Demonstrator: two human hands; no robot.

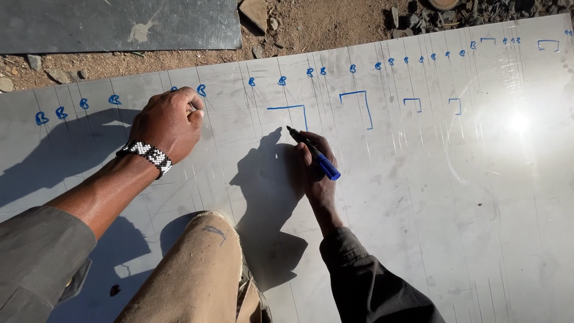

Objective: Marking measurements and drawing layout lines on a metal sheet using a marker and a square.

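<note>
A large shiny metal sheet (418, 197) lies on the ground, marked with thin scribed lines, a row of blue letters along its far edge and several blue bracket shapes. My right hand (315, 164) holds a blue marker pen (314, 154), its tip pointing up-left just below one blue bracket. My left hand (169, 122), with a black-and-white beaded wristband, rests as a closed fist on the sheet near the row of blue letters; nothing shows in it.
My knee in tan trousers (197, 269) rests on the sheet's near part. A second dark metal sheet (119, 24) lies at the top left on dirt with stones (257, 12). Sun glare (519, 121) whitens the right part of the sheet.
</note>
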